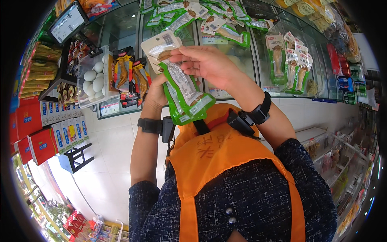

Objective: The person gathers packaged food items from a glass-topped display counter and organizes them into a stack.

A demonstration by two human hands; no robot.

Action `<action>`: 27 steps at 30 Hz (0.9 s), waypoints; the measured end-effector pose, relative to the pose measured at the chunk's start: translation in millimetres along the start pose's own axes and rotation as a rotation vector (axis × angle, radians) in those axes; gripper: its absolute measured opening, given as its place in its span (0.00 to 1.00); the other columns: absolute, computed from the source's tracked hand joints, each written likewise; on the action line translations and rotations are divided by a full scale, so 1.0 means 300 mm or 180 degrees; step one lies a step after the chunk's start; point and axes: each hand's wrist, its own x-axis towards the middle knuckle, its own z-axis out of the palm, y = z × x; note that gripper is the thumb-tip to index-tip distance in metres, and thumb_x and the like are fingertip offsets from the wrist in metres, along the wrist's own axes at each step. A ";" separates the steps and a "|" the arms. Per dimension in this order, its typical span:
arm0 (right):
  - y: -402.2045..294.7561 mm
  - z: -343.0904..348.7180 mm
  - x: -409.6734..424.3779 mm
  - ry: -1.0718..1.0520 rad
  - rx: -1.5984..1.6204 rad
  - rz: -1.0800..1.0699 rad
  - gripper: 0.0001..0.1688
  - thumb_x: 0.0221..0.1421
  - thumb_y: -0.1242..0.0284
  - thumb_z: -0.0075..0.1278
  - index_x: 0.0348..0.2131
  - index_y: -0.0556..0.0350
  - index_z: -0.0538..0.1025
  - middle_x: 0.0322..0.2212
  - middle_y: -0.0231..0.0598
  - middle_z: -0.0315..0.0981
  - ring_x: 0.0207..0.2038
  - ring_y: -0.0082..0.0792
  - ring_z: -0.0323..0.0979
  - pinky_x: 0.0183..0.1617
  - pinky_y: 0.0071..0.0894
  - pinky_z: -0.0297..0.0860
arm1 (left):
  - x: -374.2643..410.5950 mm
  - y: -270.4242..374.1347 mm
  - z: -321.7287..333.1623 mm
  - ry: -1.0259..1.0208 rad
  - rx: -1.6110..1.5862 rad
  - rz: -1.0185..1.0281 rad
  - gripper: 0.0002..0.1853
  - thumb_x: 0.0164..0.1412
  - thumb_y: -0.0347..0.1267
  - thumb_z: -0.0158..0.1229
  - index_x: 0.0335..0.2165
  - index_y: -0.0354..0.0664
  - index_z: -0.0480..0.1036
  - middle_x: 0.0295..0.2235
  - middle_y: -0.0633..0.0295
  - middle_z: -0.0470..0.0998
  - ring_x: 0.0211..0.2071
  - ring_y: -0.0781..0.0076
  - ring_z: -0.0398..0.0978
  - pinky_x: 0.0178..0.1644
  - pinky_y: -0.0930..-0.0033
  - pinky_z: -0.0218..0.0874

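Observation:
My left hand (157, 90) holds a small stack of green-edged, vacuum-packed food packets (184, 87) from the left and below. Each packet has a pale card header with a hang hole at its top, and their green lower ends fan out above my orange apron (211, 145). Over the upper right of the stack is my right hand (208, 65), its bent fingertips at the top packet; whether they grip it is unclear. More green-edged packets (232, 33) lie on the glass counter (223, 81) beyond my hands. Similar ones (276, 60) stand in a clear holder to the right.
A clear plastic box (107, 75) of white eggs (98, 84) stands left of my hands, beside black, red and yellow packets (122, 71). Behind it are a tilted sign (68, 22) and a rack of cans (68, 93). Red cartons (42, 145) and a dark stool (79, 157) are at left.

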 end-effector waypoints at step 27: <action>-0.145 -0.184 -0.442 0.1945 -0.3049 -0.1864 0.60 0.35 0.70 0.64 0.61 0.65 0.46 0.53 0.60 0.55 0.56 0.54 0.58 0.60 0.42 0.57 | 0.285 -0.183 0.693 0.0337 0.1605 0.0482 0.41 0.57 0.34 0.59 0.62 0.43 0.44 0.56 0.58 0.59 0.58 0.64 0.59 0.59 0.62 0.55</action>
